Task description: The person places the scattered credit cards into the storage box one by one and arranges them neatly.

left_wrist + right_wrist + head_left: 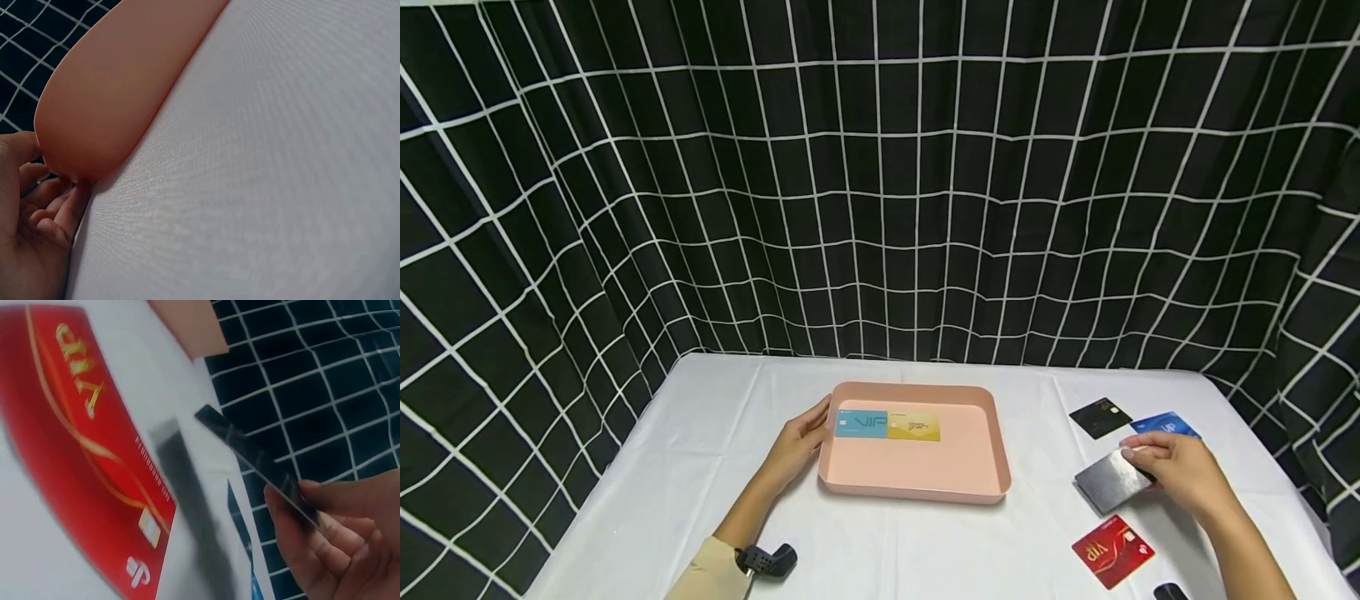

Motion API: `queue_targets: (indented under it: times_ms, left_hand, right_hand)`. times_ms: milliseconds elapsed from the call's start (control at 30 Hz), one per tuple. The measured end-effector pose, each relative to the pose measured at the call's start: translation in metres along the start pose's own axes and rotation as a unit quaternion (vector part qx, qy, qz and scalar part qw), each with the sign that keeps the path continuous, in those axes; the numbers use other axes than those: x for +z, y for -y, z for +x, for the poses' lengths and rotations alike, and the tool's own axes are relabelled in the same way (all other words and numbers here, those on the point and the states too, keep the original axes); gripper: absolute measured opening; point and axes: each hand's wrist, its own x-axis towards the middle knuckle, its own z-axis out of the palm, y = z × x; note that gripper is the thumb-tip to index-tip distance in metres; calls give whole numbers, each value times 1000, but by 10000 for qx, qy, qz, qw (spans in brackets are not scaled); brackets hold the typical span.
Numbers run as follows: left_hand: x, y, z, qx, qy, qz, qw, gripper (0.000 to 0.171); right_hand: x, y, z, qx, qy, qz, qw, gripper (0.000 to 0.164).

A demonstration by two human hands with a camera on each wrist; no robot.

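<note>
The silver card is in the right hand, pinched between thumb and fingers at the end closest to that hand and held clear of the tabletop. Its long axis slants away from those fingers, leftward and a little toward the person, so its free end points to the side where the left hand is. Between the two hands lies the pink tray, its long axis running across from one hand toward the other. The left hand is much the nearer to it: bent fingers and thumb hold the tray's left wall, while a stretch of bare white cloth separates the tray's other end from the silver card. Inside the tray, a light blue card lies flat nearest the left hand, and a yellow card touches it, end to end, on the right hand's side. Around the right hand, a blue card sits just beyond its fingers, partly covered; a black card lies beyond and to its left, and a red card on its near side, also leftward.
</note>
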Motion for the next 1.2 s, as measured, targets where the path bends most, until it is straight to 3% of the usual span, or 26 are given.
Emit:
queue_targets:
  times_ms: [167,500,867,1200]
  left_hand:
    - [0,0,0,-14,-22,25,10000,55]
    - [0,-1,1,-46,-47,72,10000,56]
    - [0,0,0,10,-27,55,10000,57]
    - [-1,-3,-1,-28,17,50,10000,57]
  right_hand:
    - [-1,4,1,331,295,982,9942,40]
    - [-2,9,1,639,675,2255,9698,19]
    - [4,9,3,590,823,2724,9569,13]
    - [9,14,2,582,822,2367,9663,19]
